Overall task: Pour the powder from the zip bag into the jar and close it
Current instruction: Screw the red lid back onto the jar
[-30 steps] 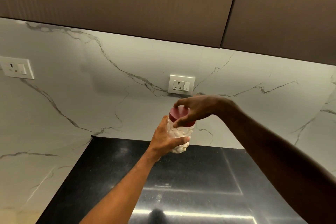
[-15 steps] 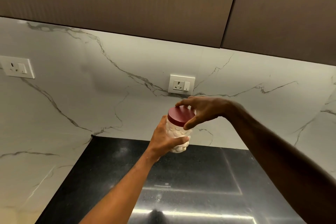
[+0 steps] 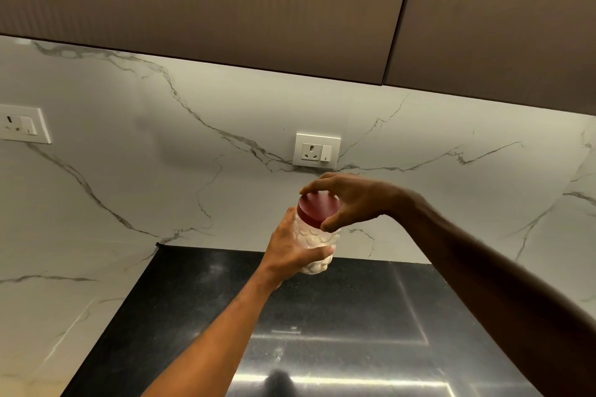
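A clear bumpy plastic jar [image 3: 317, 240] holding white powder is held up in the air above the black counter. My left hand [image 3: 292, 248] wraps around its body from the left. A dark red lid [image 3: 317, 207] sits on top of the jar. My right hand [image 3: 350, 200] comes in from the right with thumb and fingers pinched on the lid's rim. No zip bag is in view.
A black polished countertop [image 3: 338, 309] runs below the hands. A white marble wall carries a socket [image 3: 317, 151] just behind the jar and another socket [image 3: 22, 125] at far left. Brown upper cabinets [image 3: 225, 3] hang overhead.
My right hand has turned on the lid, its fingers shifting around the rim. The jar has stayed at about the same height in my left hand.
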`<state>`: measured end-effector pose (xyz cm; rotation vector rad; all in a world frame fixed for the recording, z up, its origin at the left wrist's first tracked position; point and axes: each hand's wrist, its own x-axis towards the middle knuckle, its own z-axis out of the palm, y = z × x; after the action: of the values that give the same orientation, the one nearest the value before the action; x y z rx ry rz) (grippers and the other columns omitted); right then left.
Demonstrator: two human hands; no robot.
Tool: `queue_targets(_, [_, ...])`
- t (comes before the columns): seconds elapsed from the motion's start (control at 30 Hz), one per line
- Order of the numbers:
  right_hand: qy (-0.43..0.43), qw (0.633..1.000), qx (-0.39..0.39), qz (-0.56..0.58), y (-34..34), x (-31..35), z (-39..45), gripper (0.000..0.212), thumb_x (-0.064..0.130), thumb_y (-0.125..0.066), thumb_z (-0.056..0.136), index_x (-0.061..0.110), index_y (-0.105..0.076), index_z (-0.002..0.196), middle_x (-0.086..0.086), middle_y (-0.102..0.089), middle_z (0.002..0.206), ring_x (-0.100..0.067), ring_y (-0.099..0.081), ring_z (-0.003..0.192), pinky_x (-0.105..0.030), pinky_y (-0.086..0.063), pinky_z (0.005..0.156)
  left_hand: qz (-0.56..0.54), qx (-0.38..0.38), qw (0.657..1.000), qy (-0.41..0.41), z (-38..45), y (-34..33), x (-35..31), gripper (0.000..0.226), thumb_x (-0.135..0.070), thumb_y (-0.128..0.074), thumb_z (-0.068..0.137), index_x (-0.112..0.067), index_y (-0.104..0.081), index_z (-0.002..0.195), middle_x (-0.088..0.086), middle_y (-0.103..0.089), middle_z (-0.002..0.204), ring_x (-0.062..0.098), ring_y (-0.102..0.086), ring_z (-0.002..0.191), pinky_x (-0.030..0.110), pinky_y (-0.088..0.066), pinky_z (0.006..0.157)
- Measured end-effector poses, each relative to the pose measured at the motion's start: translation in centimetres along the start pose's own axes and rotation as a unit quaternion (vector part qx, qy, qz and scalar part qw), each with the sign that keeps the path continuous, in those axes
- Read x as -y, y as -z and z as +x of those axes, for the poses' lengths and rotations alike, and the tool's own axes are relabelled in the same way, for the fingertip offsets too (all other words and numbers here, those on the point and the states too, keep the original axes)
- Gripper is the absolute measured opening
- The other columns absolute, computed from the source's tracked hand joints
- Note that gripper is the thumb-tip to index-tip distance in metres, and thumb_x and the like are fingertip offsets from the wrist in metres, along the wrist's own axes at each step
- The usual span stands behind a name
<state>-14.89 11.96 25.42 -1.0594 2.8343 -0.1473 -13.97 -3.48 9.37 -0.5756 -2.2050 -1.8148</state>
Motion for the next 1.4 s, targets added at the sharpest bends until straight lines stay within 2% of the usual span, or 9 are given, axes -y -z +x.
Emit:
queue_targets(0.2, [-0.098,0.989,-0.072,-0.086,-1.0,0.0,0.8,0.080,0.075,-0.056,0.075,0.020,-0.052,0.133,-0.005,-0.063,0.125,-0.022,-0.061,0.101,-0.032,-0.054,0.083,0.007,-0.003,1.000,-0.003,-0.2,-0.6,-0.2,0.086,-0.056,-0.082,0.060,-0.027,-0.043,0.132,-0.001,-0.062,0.122,0.016,-0.065,0.111,0.034,-0.058,0.093])
queue_targets(0.33, [-0.047,0.997,0.065,0.021,0.3,-0.4,0.0,0.081,0.055,-0.071,0.079,0.037,-0.031,0.147,0.004,-0.033,0.152,-0.021,-0.040,0.129,-0.041,-0.046,0.101,-0.007,-0.001,1.000,-0.004,-0.2,-0.1,0.0,0.090,-0.051,-0.085,0.063,-0.025,-0.041,0.136,0.001,-0.061,0.126,0.019,-0.064,0.114,0.040,-0.057,0.095])
queue_targets(0.43, [-0.003,0.999,0.039,0.016,0.3,-0.6,-0.3,0.075,0.040,-0.076,0.081,0.040,-0.035,0.144,0.004,-0.037,0.147,-0.019,-0.042,0.124,-0.036,-0.049,0.094,-0.008,0.000,1.000,-0.004,-0.1,0.0,0.0,0.089,-0.048,-0.086,0.063,-0.026,-0.041,0.136,0.000,-0.061,0.126,0.019,-0.063,0.114,0.040,-0.057,0.095])
queue_targets(0.63, [-0.093,0.992,-0.009,-0.085,-0.6,-0.1,0.1,0.085,0.074,-0.061,0.073,0.031,-0.038,0.144,-0.003,-0.050,0.142,-0.024,-0.051,0.120,-0.035,-0.045,0.091,0.004,0.007,1.000,-0.003,-0.6,-0.8,0.1,0.084,-0.045,-0.087,0.064,-0.028,-0.043,0.134,-0.001,-0.063,0.122,0.015,-0.065,0.111,0.038,-0.057,0.094])
queue_targets(0.77, [-0.023,0.997,0.064,-0.025,0.1,0.0,-1.0,0.082,0.052,-0.071,0.081,0.036,-0.027,0.149,0.004,-0.033,0.151,-0.023,-0.039,0.132,-0.037,-0.046,0.099,-0.001,0.011,1.000,-0.002,-0.7,-0.8,-0.1,0.086,-0.045,-0.088,0.064,-0.026,-0.042,0.134,-0.001,-0.062,0.123,0.016,-0.064,0.112,0.039,-0.057,0.094])
queue_targets(0.87, [0.020,0.999,0.020,-0.030,-0.1,0.4,-1.4,0.075,0.039,-0.073,0.083,0.032,-0.035,0.147,0.003,-0.040,0.145,-0.018,-0.042,0.125,-0.027,-0.045,0.087,-0.002,0.006,1.000,-0.003,-0.7,-0.9,-0.2,0.087,-0.045,-0.088,0.063,-0.025,-0.043,0.135,0.000,-0.062,0.124,0.018,-0.065,0.112,0.040,-0.057,0.094])
queue_targets(1.17, [-0.059,0.989,-0.094,-0.099,-1.8,0.4,-1.0,0.083,0.077,-0.055,0.075,0.020,-0.053,0.135,-0.005,-0.064,0.124,-0.021,-0.064,0.097,-0.029,-0.057,0.077,0.019,-0.010,1.000,-0.007,-1.4,-1.7,-0.8,0.090,-0.060,-0.080,0.059,-0.025,-0.042,0.132,0.000,-0.061,0.122,0.017,-0.065,0.109,0.033,-0.058,0.093])
queue_targets(1.27, [-0.026,0.999,-0.018,-0.016,-0.9,0.4,-1.5,0.081,0.061,-0.064,0.081,0.027,-0.033,0.148,-0.001,-0.045,0.146,-0.021,-0.048,0.123,-0.029,-0.043,0.091,0.000,-0.012,1.000,-0.003,-1.3,-1.0,-0.7,0.092,-0.058,-0.084,0.061,-0.027,-0.040,0.135,0.001,-0.060,0.127,0.019,-0.063,0.114,0.040,-0.057,0.095])
queue_targets(1.4, [0.027,0.999,-0.039,0.001,-0.6,0.3,-1.6,0.078,0.044,-0.074,0.081,0.024,-0.037,0.146,0.000,-0.046,0.143,-0.011,-0.043,0.115,-0.019,-0.037,0.084,-0.001,-0.020,1.000,-0.007,-1.3,-0.2,-0.7,0.098,-0.059,-0.084,0.060,-0.026,-0.037,0.139,0.001,-0.058,0.130,0.020,-0.062,0.117,0.042,-0.056,0.097])
